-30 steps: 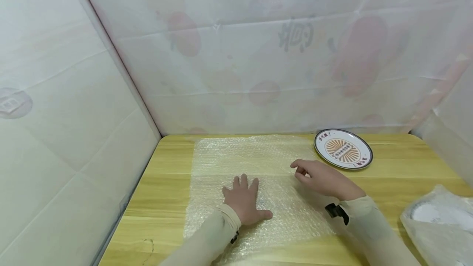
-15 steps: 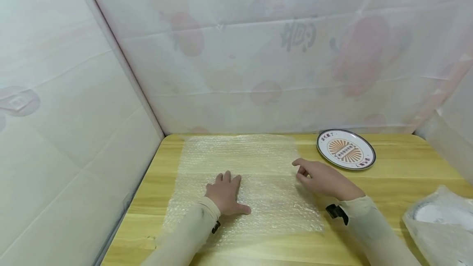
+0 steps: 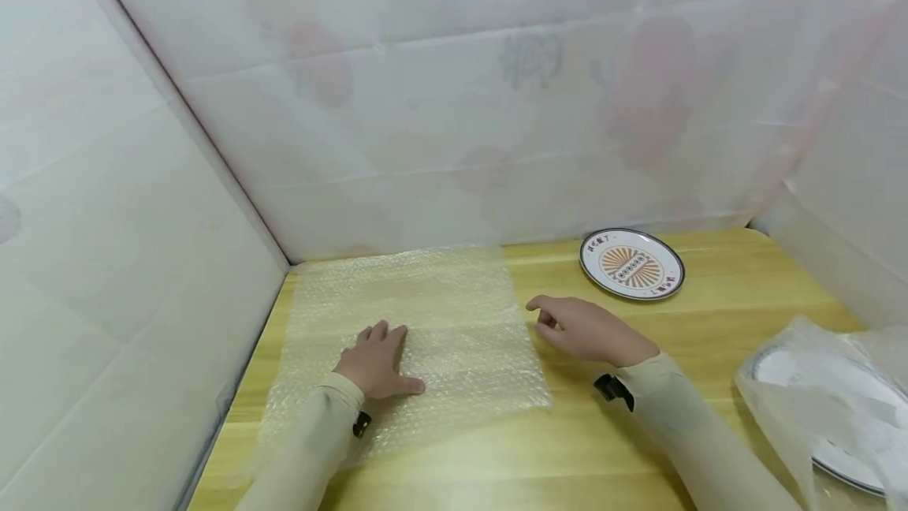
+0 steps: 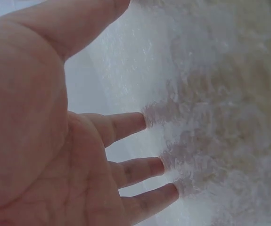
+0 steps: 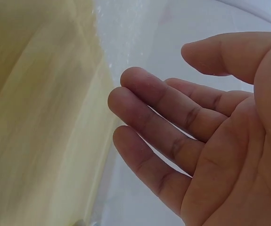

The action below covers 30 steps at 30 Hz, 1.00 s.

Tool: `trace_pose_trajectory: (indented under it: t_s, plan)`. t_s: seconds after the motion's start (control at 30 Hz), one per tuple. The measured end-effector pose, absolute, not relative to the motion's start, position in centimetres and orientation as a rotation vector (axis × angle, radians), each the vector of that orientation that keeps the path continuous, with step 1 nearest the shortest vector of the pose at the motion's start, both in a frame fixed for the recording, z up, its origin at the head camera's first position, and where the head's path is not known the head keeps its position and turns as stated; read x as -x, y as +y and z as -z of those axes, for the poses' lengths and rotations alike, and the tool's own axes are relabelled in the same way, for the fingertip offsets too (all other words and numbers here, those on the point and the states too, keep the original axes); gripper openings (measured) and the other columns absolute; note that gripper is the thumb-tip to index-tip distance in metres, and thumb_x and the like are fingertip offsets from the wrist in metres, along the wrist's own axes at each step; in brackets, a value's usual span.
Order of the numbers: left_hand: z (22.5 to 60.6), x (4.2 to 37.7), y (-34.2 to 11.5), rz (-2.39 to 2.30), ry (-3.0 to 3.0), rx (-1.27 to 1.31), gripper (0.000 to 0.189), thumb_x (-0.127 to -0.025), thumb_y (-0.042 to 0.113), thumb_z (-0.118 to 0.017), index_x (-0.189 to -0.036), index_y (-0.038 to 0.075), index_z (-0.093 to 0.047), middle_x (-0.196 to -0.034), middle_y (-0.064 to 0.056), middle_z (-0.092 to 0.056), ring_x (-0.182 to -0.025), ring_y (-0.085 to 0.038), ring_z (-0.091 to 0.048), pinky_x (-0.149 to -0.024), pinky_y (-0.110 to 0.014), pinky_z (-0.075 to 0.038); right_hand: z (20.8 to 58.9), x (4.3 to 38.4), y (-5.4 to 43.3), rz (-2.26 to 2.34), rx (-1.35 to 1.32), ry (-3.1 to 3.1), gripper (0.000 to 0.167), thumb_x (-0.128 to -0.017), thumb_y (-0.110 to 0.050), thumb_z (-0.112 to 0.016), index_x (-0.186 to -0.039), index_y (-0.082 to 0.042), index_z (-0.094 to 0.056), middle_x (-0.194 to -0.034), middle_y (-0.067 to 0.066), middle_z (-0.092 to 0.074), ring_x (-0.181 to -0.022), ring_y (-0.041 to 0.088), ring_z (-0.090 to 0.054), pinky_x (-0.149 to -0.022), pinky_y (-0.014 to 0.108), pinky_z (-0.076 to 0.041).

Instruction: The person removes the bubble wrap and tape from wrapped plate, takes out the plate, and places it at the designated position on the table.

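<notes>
A clear sheet of bubble wrap [image 3: 454, 290] lies flat over the left and middle of the wooden table. On it rests my left hand [image 3: 373, 365], fingers spread; in the left wrist view the fingertips [image 4: 170, 190] touch the bubbled surface. My right hand [image 3: 589, 330] hovers above the table just beyond the sheet's right edge. Its fingers are loosely bent with nothing between them, as the right wrist view confirms with its fingertips [image 5: 126, 139] apart from the thumb. Behind the right hand lies a round white plate [image 3: 631, 265] with a dark rim and an orange sunburst.
At the right front sits a plate [image 3: 844, 460] wrapped in translucent plastic [image 3: 773, 393]. The yellow wooden table [image 3: 511, 468] is bounded by a white cloth wall [image 3: 440, 140] behind and another wall [image 3: 106, 298] on the left.
My left hand has slid to the left, and the bubble wrap has shifted left with it. The right hand keeps its pose, now beyond the sheet's edge. The head view has turned slightly right.
</notes>
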<state>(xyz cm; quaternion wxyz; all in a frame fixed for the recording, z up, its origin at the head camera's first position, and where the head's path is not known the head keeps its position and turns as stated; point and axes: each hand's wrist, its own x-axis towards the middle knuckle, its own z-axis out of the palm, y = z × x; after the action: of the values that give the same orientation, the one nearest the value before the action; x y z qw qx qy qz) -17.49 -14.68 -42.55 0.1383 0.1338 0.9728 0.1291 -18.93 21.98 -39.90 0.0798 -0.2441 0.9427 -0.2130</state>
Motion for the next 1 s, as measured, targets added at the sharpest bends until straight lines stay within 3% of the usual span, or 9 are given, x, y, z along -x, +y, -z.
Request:
trace_pose_trajectory:
  t_s: [0.23, 0.47, 0.7, 1.0]
  plan:
    - [42.8, 19.8, -15.4, -0.378, 2.77, -0.459, 0.105, -0.08, 0.061, -0.081, -0.159, 0.007, -0.037, -0.162, -0.03, -0.029, -0.145, -0.058, -0.03, -0.104, -0.073, -0.04, 38.0, 15.9, 22.2, 0.602, 0.638, 2.887, 0.034, -0.106, -0.022, -0.053, -0.137, -0.008, -0.061, -0.107, -0.005, -0.072, -0.097, 0.011, -0.067, -0.087, 0.04, -0.056]
    - [42.5, 19.5, -15.3, -0.373, 2.87, -0.62, 0.095, -0.086, 0.048, -0.08, -0.155, -0.003, -0.039, -0.153, -0.036, -0.04, -0.137, -0.059, -0.04, -0.106, -0.07, -0.041, 37.4, 11.3, 23.6, 0.451, 0.587, 3.014, 0.025, -0.104, -0.02, -0.058, -0.125, -0.011, -0.069, -0.106, -0.006, -0.072, -0.096, 0.011, -0.068, -0.084, 0.04, -0.058]
    - [40.6, 18.8, -12.1, -0.523, 3.026, -1.001, 0.073, -0.091, 0.029, -0.077, -0.15, -0.001, -0.047, -0.138, -0.027, -0.056, -0.127, -0.049, -0.053, -0.104, -0.061, -0.047, 36.7, 4.8, 27.5, 0.26, 0.504, 3.207, 0.013, -0.098, -0.011, -0.064, -0.108, -0.011, -0.074, -0.103, 0.001, -0.074, -0.095, 0.021, -0.071, -0.082, 0.044, -0.059]
    - [39.3, 19.2, -8.1, -0.617, 2.707, -1.338, 0.069, -0.095, 0.03, -0.074, -0.154, 0.007, -0.047, -0.141, -0.02, -0.058, -0.131, -0.041, -0.053, -0.104, -0.056, -0.05, 36.5, -4.9, 35.3, -0.105, 0.122, 3.535, 0.016, -0.081, 0.0, -0.073, -0.095, -0.007, -0.074, -0.09, 0.004, -0.067, -0.081, 0.026, -0.064, -0.072, 0.046, -0.054]
